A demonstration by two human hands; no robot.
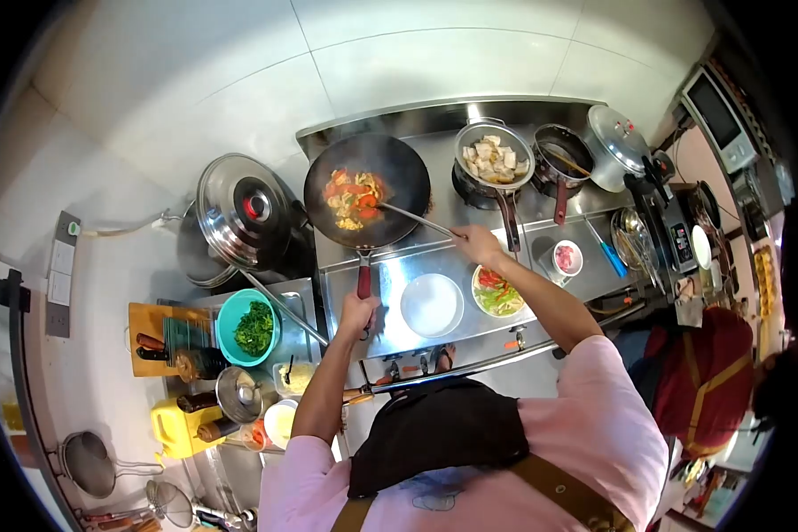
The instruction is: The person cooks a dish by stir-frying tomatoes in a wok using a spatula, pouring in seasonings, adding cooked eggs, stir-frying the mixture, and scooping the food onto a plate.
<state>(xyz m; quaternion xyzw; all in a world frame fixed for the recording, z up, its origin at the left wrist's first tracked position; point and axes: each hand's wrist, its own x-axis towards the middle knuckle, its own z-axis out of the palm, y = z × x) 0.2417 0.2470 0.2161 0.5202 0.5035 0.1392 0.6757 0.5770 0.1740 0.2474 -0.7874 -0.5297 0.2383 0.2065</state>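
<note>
My left hand (358, 316) is wrapped round the dark red handle of a black wok (404, 165) on the stove. In the wok lies steaming food (355, 197), yellow pieces that look like egg with red ones like tomato. My right hand (479, 245) grips the long metal shaft of a cooking spatula (417, 219); its head is in the food and partly hidden. Below the wok, between my arms, a white plate (432, 305) rests on the steel counter. Beside it, under my right forearm, sits a bowl of sliced red and green vegetables (498, 293).
Right of the wok stand a pan of pale chunks (494, 161), a small dark pan (562, 146) and a pressure cooker (618, 142). Leftward are a large lidded pot (239, 208), a teal bowl of greens (250, 330) and a knife block (186, 350). Another person (700, 381) is at right.
</note>
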